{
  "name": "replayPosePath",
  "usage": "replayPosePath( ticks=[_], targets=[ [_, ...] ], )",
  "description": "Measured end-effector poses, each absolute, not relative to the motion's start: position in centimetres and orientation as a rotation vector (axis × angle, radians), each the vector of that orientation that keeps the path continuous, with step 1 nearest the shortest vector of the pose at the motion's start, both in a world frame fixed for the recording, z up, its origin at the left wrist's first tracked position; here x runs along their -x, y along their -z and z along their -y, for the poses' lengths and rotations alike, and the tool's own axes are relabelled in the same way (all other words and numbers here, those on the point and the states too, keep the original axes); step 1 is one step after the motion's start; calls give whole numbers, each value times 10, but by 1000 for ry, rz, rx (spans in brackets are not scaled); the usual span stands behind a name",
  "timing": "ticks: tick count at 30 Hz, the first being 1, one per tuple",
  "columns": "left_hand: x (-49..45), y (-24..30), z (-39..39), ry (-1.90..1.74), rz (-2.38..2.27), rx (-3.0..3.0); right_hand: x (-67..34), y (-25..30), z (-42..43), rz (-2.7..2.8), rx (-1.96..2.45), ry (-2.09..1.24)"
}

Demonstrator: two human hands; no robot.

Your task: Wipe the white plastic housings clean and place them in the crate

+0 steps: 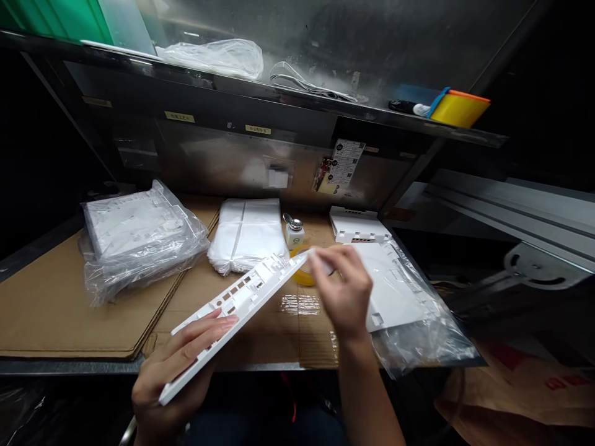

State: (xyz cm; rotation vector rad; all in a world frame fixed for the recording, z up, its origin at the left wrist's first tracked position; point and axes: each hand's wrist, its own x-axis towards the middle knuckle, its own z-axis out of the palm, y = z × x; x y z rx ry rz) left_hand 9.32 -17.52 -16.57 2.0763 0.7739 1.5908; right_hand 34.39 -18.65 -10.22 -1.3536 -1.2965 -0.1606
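Observation:
My left hand (181,359) is wrapped round the lower end of a white plastic housing panel (253,297) with a row of square cut-outs. The panel is tilted, its far end raised to the right. At that far end my right hand (344,282) is closed in a pinch, its fingertips against or beside the panel's corner. A bit of something white shows by the fingers, slightly blurred; I cannot tell what it is. Behind this hand, partly hidden, lies a yellow roll of tape (301,277). A small pump bottle (294,232) with a metal top stands just beyond.
Bagged white panels (134,226) lie on cardboard (69,310) at left. A stack of clear bags (246,232) sits mid-bench. More white panels (395,285) rest on plastic wrap at right. Above runs a metal shelf (223,83) with a yellow container (460,108). A metal rail (520,204) stands right.

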Motion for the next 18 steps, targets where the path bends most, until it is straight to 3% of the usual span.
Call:
replayPosePath(
  ticks=[5, 11, 18],
  targets=[
    [-93, 151, 179, -1491, -946, -1642, -399, 100, 194, 845, 1419, 470],
    [-90, 150, 169, -1448, -883, -1623, -371, 96, 224, 820, 1322, 234],
    [-92, 142, 169, -1383, -865, -1698, -335, 95, 227, 1177, 1347, -169]
  ],
)
